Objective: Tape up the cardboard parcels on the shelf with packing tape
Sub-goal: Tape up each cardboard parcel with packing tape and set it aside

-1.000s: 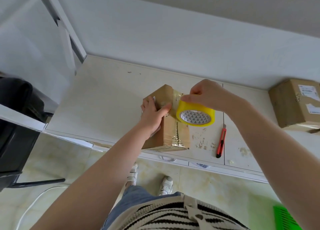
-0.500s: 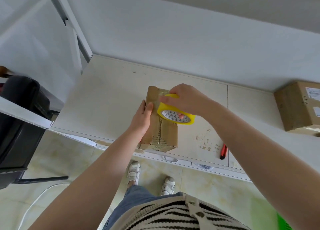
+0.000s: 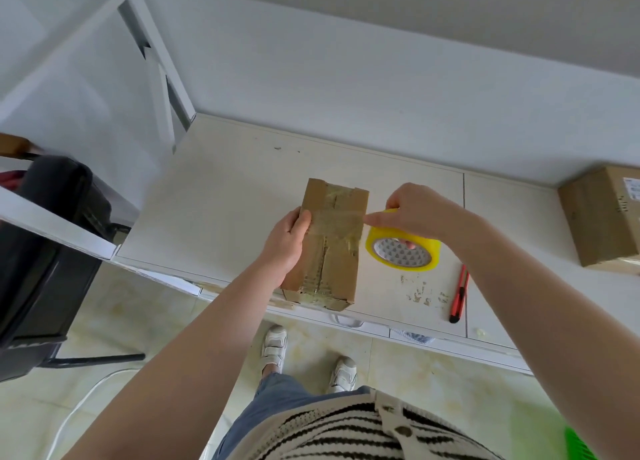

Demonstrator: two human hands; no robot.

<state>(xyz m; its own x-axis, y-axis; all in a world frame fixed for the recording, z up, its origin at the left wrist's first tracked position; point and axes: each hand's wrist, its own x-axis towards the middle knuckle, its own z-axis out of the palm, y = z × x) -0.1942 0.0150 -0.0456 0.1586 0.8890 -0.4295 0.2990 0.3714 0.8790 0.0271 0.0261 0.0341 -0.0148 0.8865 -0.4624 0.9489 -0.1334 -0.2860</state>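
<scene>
Right hand (image 3: 420, 213) curled round the yellow tape roll (image 3: 403, 250), a finger through the core, index on the strip at the parcel's 3 o'clock edge. Left hand (image 3: 285, 243) grips the parcel (image 3: 329, 248) at its 9 o'clock side, thumb pinning the tape. Parcel lies flat near the shelf (image 3: 225, 196) front edge. Cross strip laid, uncut; cutter (image 3: 459, 295) at 4 o'clock. Second box (image 3: 602, 213) at 3 o'clock probably next.
</scene>
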